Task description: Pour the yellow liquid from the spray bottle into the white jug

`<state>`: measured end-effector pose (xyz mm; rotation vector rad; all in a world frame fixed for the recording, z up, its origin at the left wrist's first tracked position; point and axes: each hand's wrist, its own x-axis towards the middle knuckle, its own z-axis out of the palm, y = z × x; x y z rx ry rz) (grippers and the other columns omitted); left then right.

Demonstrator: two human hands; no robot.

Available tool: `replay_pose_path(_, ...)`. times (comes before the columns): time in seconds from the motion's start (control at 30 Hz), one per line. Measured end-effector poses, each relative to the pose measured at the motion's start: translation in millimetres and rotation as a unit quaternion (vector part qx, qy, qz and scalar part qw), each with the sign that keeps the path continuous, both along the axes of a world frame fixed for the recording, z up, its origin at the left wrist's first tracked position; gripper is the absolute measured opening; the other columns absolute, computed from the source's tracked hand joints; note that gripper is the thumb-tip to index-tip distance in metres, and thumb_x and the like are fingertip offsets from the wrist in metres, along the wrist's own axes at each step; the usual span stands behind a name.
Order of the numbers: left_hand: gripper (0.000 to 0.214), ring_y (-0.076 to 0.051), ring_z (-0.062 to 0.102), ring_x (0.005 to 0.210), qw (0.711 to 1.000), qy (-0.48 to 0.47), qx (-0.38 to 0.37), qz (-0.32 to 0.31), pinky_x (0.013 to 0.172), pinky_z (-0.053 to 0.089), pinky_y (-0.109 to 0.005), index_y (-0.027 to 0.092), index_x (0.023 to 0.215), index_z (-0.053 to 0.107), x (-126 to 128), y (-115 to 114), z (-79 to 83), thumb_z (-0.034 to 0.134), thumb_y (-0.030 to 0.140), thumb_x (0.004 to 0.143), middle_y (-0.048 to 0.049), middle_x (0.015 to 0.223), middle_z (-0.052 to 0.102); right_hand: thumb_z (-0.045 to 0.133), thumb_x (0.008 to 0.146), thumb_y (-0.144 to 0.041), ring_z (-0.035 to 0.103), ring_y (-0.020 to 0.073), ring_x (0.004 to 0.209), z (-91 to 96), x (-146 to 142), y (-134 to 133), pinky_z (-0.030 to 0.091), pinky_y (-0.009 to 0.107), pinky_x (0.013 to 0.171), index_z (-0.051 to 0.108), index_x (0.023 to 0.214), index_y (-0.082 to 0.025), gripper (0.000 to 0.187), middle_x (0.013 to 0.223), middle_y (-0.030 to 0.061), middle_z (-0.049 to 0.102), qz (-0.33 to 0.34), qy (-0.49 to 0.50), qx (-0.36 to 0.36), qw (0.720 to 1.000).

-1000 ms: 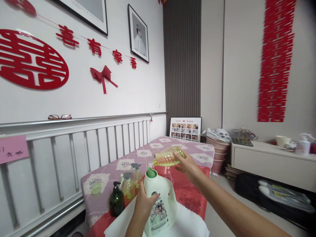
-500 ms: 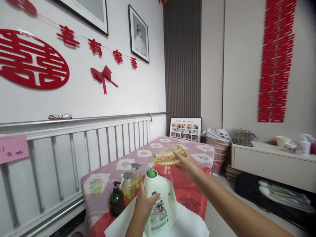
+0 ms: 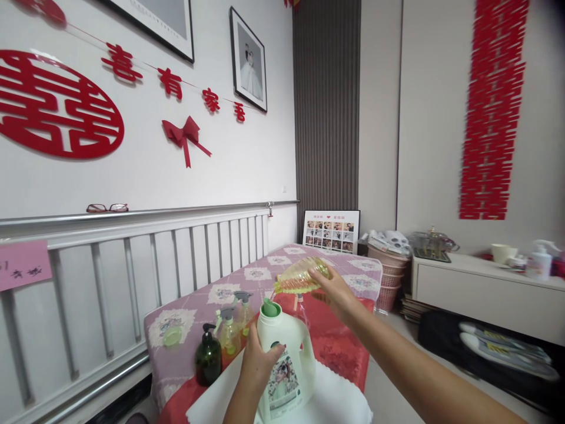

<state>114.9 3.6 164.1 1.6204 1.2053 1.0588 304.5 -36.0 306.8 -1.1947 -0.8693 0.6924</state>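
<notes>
My left hand (image 3: 258, 364) is wrapped round the side of a big white jug (image 3: 286, 359) with a green spout, which stands on a white cloth (image 3: 339, 403). My right hand (image 3: 338, 292) grips a clear ribbed plastic bottle (image 3: 301, 277) with yellow liquid in it. The bottle lies tipped on its side with its mouth just above the jug's green spout.
A dark green pump bottle (image 3: 208, 358), two yellow spray bottles (image 3: 230, 333) and a green cap (image 3: 172, 336) sit on the patterned bed cover (image 3: 265, 274) beside a red cloth (image 3: 335, 347). A metal bed rail (image 3: 132, 259) runs on the left. A white cabinet (image 3: 485, 288) and pink baskets (image 3: 388, 274) stand on the right.
The tipped bottle in my right hand has risen and tilted a little more over the spout. My left hand and the jug have stayed put.
</notes>
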Motion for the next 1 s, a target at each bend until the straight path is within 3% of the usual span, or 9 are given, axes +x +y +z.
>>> replay_pose_path(0.4, 0.077, -0.028, 0.056, 0.121, 1.000, 0.002, 0.024, -0.001, 0.103, 0.041, -0.034, 0.011, 0.134, 0.036, 1, 1, -3.0, 0.065, 0.030, 0.066, -0.0185, 0.132, 0.058, 0.076, 0.072, -0.042, 0.061, 0.0215, 0.101, -0.2, -1, 0, 0.056, 0.022, 0.056, 0.056, 0.127, -0.035, 0.059, 0.120, 0.0040, 0.062, 0.003, -0.003, 0.011, 1.000)
replay_pose_path(0.67, 0.084, -0.029, 0.056, 0.122, 1.000, 0.014, 0.010, -0.003, 0.102, 0.042, -0.037, 0.012, 0.139, 0.028, 2, 7, -9.4, 0.064, 0.032, 0.067, -0.0194, 0.137, 0.054, 0.077, 0.071, -0.044, 0.061, 0.0223, 0.101, 0.5, -1, -3, 0.057, 0.024, 0.057, 0.054, 0.131, -0.034, 0.065, 0.125, 0.0059, 0.060, -0.005, -0.006, 0.003, 1.000)
replay_pose_path(1.0, 0.081, -0.029, 0.055, 0.122, 1.000, 0.011, 0.022, -0.003, 0.102, 0.042, -0.035, 0.011, 0.136, 0.032, 2, 12, -13.3, 0.065, 0.031, 0.065, -0.0195, 0.136, 0.055, 0.073, 0.075, -0.041, 0.060, 0.0220, 0.102, 6.1, -3, -5, 0.056, 0.023, 0.057, 0.054, 0.127, -0.033, 0.056, 0.124, 0.0058, 0.060, -0.001, -0.018, 0.005, 1.000)
